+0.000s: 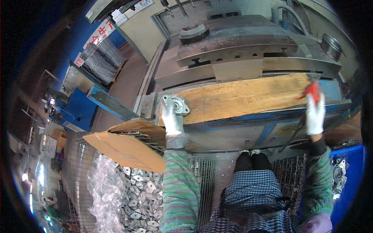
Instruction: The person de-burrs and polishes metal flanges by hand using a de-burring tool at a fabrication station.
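Note:
My left hand (pixel 171 121), in a white glove, is closed on a silver metal flange casting (pixel 180 105) with a round centre and bolt-hole ears. The casting is at the left end of a long wooden board (pixel 241 99), in front of the machine. Over at the board's right end, my white-gloved right hand (pixel 315 116) grips a red tool (pixel 312 91) that looks like an air blow gun. Motion smears the tool, and its shape is only partly clear. The fingers of my left hand partly cover the casting.
Behind the board stands a machine bed (pixel 237 42) carrying a round metal fixture (pixel 193 32). Below left, a wire cage holds many castings (pixel 142 198), crumpled plastic (pixel 105 194) and a cardboard flap (pixel 124 149). A blue bin (pixel 354 171) with more castings is at right.

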### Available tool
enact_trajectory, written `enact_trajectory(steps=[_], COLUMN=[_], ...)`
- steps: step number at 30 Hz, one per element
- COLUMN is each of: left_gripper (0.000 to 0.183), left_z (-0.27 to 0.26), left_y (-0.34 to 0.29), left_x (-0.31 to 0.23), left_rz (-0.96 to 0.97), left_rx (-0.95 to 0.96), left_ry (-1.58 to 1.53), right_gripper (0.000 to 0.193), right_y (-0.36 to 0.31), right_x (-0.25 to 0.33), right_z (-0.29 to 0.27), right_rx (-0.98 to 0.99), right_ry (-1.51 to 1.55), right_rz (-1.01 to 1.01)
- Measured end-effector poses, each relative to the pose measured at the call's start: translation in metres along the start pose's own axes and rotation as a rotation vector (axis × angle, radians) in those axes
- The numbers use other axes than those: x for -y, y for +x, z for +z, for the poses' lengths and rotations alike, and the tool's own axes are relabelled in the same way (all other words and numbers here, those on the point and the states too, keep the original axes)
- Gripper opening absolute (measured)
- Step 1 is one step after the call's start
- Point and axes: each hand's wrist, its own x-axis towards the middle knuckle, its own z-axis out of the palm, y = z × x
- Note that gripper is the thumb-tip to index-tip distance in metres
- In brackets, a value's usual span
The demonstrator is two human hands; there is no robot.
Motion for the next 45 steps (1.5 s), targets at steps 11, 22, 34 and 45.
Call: enact_trajectory(steps=[11, 22, 34, 45], left_gripper=[0.064, 0.065, 0.052, 0.060], left_z=[0.080, 0.110, 0.102, 0.092], left_y=[-0.157, -0.218, -0.243, -0.261], left_x=[-0.033, -0.045, -0.024, 0.011], left_rz=[-0.551, -0.787, -0.764, -0.918], left_rx=[0.111, -0.056, -0.013, 0.229], left_ry=[-0.606, -0.687, -0.607, -0.364], right_gripper=[0.040, 0.036, 0.038, 0.031], right_y=[0.048, -0.106, -0.155, -0.158], right_x=[-0.239, -0.026, 0.118, 0.108], right_z=[-0.129, -0.057, -0.018, -0.050], right_rx=[-0.218, 0.379, 0.908, 0.944], right_ry=[-0.107, 0.211, 0.927, 0.489], right_rz=[0.526, 0.433, 0.887, 0.788])
